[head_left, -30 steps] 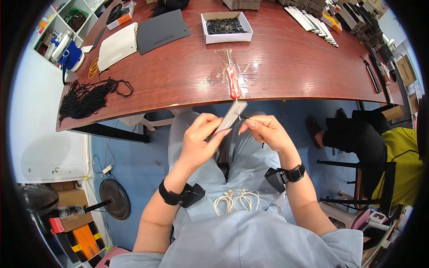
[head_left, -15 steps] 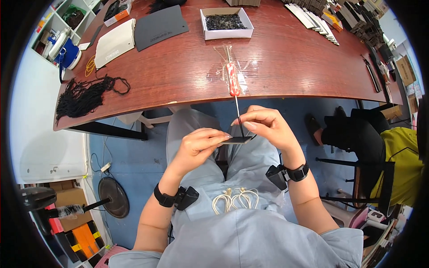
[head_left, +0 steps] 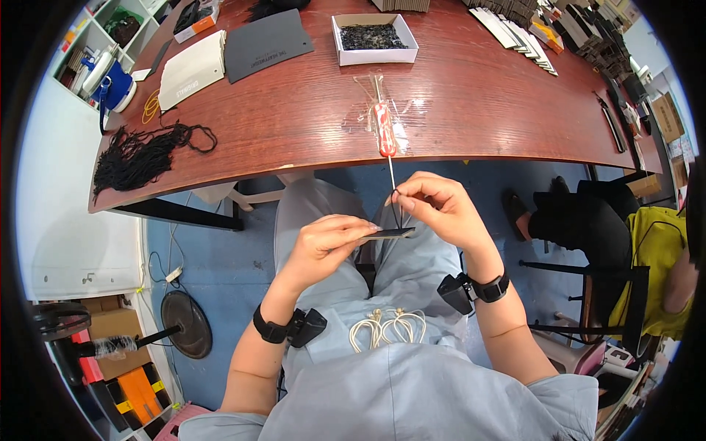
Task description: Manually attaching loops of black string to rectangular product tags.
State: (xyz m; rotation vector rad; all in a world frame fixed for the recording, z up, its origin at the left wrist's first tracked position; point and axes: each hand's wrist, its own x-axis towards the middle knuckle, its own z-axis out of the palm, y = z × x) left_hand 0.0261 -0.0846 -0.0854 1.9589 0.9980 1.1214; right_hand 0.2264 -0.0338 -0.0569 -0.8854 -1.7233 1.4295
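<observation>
Above my lap, my left hand (head_left: pixel 323 239) pinches a small black card tag (head_left: pixel 393 234) with a pale edge, holding it nearly flat by its left end. My right hand (head_left: pixel 445 209) has thumb and forefinger closed on a thin black cord (head_left: pixel 398 214). The cord runs from the tag's right end up to the tip of a red-handled hook-like tool (head_left: pixel 384 136). Clear tape fixes that tool to the table, and its thin metal shaft points toward me past the edge. Its exact tip is hidden by my right fingers.
On the table (head_left: pixel 279 132) lie a bundle of black cords (head_left: pixel 140 162), beige tags (head_left: pixel 193 70) and dark grey tags (head_left: pixel 268 45). A white box (head_left: pixel 376 59) holds small black pieces. White strips (head_left: pixel 515 40) are at the far right. A person in yellow (head_left: pixel 651 257) sits at right.
My right hand has drawn in slightly at the shaft tip, its fingers pinching the cord more tightly. The tag has tilted a little, showing its pale edge. The neighbour's arm has come into view.
</observation>
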